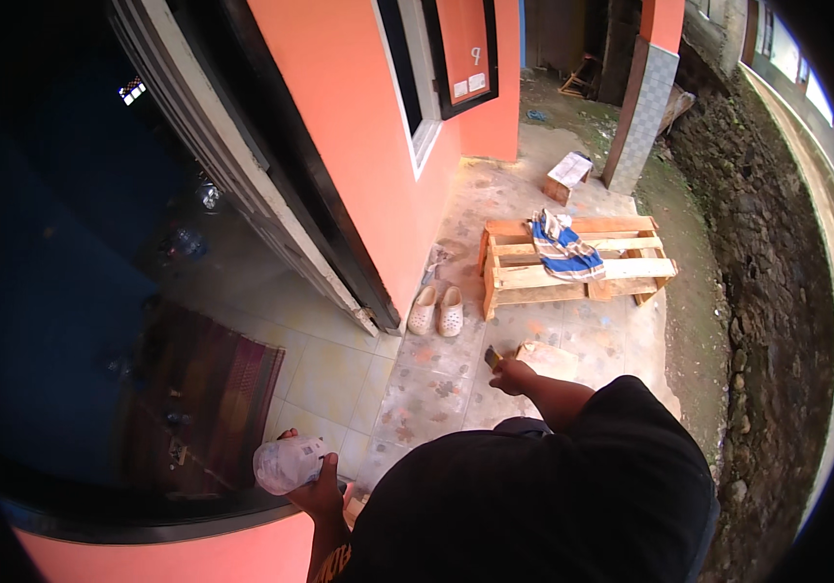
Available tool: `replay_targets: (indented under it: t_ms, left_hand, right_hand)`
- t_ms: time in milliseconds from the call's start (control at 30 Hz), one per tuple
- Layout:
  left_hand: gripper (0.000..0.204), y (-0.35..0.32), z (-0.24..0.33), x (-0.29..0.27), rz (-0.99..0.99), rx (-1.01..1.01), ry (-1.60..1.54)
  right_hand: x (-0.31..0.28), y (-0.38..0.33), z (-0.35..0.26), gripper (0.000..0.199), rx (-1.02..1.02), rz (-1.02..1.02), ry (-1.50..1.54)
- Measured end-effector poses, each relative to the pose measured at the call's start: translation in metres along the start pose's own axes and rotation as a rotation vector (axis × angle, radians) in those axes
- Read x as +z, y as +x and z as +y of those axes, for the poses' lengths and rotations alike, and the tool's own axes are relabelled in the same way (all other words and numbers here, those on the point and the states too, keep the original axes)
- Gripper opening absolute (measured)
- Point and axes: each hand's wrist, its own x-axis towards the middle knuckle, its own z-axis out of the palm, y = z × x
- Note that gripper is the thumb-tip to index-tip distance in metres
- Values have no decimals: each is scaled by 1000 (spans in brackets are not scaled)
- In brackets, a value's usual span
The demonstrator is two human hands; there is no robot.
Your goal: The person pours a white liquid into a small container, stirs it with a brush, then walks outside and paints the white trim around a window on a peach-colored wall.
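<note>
Gripping a small brush-like tool [493,357], right hand [513,376] is nearer the slatted bench [524,278] — above it in frame, long axis crosswise; left hand [321,491] clasps a translucent container [284,463], lower left.

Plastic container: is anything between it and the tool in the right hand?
Nothing visible; only floor tiles show between the plastic container in the left hand and the small tool in the right hand.

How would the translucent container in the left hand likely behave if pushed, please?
The translucent container looks like plastic, so it is probably light for its size, though its contents are unclear. Its rounded side suggests it might roll if laid down.
</note>
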Motion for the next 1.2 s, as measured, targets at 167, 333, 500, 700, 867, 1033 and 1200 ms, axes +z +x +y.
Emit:
replay_targets:
  t_ms: [167, 333, 500, 700, 867, 1033, 1200]
  left_hand:
    - [88, -18, 11, 41, -71, -9, -91]
    - [84, -42, 24, 102, -161, -21, -214]
    - [78, -65, 60, 181, -287, -79, -395]
    - [73, -114, 99, 240, -401, -153, -446]
    - [71, -147, 105, 266, -470, -193, -455]
    - [66, -151, 132, 280, -608, -252, -391]
    - [71, -150, 123, 296, -734, -162, -304]
  right_hand:
    - [-38, -28, 12, 101, -29, -21, 288]
    - [-78, -92, 38, 109, -281, 91, 424]
    - [-120, -180, 61, 37, -381, 469, 467]
    - [-161, -266, 112, 24, -312, 626, 481]
    - [-191, -310, 174, 37, -229, 805, 770]
    - [-225, -337, 158, 46, -226, 800, 1731]
    - [-228, -334, 143, 31, -467, 643, 1902]
